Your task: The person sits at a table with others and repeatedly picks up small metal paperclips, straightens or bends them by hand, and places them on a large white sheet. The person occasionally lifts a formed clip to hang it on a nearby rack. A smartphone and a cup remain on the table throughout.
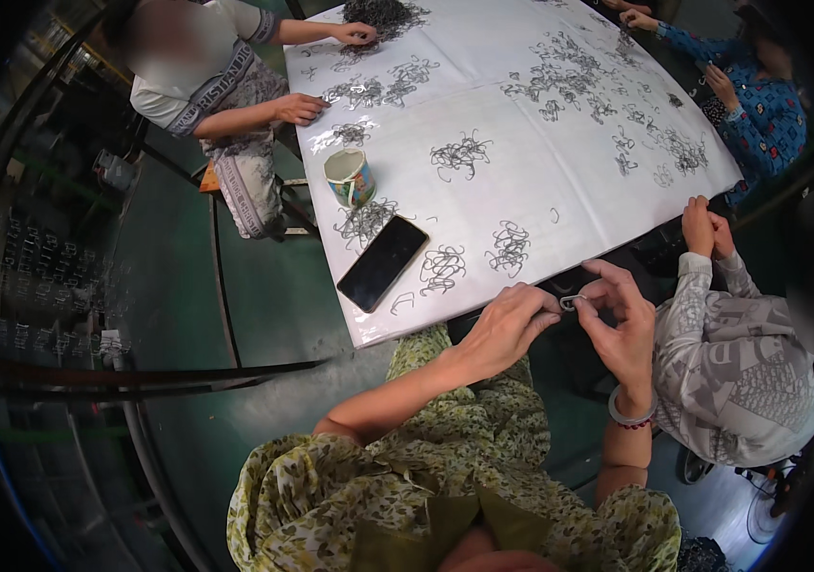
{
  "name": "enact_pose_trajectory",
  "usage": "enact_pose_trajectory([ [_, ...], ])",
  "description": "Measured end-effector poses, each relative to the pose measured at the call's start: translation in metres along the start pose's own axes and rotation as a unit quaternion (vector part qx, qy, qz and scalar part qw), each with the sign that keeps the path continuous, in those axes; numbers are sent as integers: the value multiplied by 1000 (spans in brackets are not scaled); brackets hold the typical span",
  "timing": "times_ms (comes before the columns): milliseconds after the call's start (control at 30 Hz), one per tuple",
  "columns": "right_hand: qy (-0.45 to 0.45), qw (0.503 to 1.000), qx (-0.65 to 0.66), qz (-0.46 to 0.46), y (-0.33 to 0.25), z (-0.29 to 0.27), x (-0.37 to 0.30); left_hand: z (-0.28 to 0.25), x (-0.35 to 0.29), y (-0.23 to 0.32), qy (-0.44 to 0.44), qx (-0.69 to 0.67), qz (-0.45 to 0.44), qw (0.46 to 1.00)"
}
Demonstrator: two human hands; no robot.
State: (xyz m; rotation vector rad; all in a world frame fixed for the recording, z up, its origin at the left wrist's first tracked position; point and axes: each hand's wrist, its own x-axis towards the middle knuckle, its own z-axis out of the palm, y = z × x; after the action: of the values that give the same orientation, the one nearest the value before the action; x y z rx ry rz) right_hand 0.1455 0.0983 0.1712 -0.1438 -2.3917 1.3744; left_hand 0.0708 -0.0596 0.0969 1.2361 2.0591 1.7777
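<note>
Just off the near edge of the white-covered worktop [526, 186], a small looped metal piece [568, 303] is being pinched between the thumb and forefinger of the right hand [622, 324]; the fingertips of the left hand [502, 331] are being pressed together right beside it, and whether the piece is also being gripped by them cannot be told. Sound handling, it is judged, is being served where the piece is being held lightly at its ends, turned in small movements and steadied over the worktop, so that no drop past the edge is being risked. Along the near edge, loose clusters of metal hooks [509, 249] are being kept apart from one another; near the left corner, space is being taken up by a black phone [383, 264]. Beside the left edge, a printed cup [362, 188] is being bordered by more hooks. Toward that edge's far end, a dark heap [374, 11] is being worked at by a co-worker's hand [357, 34].
</note>
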Motion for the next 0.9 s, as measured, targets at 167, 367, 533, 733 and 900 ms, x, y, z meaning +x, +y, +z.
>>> enact_pose_trajectory([
  [167,35,996,77,37,12,-4,-3,-14,14,-17,6,-12,-10,1000],
  [367,50,989,135,46,20,-2,7,-111,91,-157,52,389,-40,919],
  [533,35,990,128,56,28,-4,4,-135,111,-219,-20,526,-20,850],
  [733,49,981,152,109,35,4,-7,-108,94,-187,-6,389,-83,917],
  [900,101,977,138,126,47,17,-22,-51,65,-35,-62,-14,-149,987],
])
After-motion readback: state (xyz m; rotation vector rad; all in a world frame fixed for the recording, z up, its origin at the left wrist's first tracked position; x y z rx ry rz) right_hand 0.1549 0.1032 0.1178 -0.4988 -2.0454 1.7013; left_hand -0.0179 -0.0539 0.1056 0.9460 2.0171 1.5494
